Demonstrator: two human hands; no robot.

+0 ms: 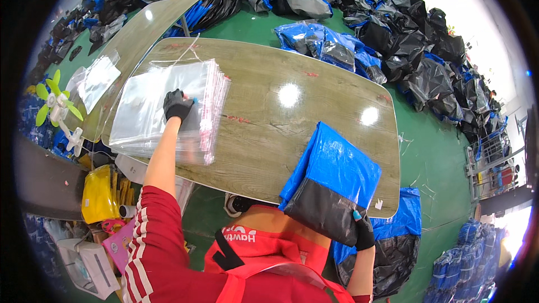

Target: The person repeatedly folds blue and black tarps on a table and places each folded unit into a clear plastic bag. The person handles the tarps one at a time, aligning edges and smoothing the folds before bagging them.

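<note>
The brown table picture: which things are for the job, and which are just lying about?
For the job, as the hands show:
- clear plastic bags, stacked under the left hand
- folded blue-and-black plastic bundle, held by the right hand

Probably just lying about:
- fan with green blades
- yellow packets

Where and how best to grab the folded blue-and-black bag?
Folded bag: likely by its black near edge, from the person's side, pinching top and underside. That edge overhangs the table, leaving its underside reachable; the right hand grips its near right corner.
</note>
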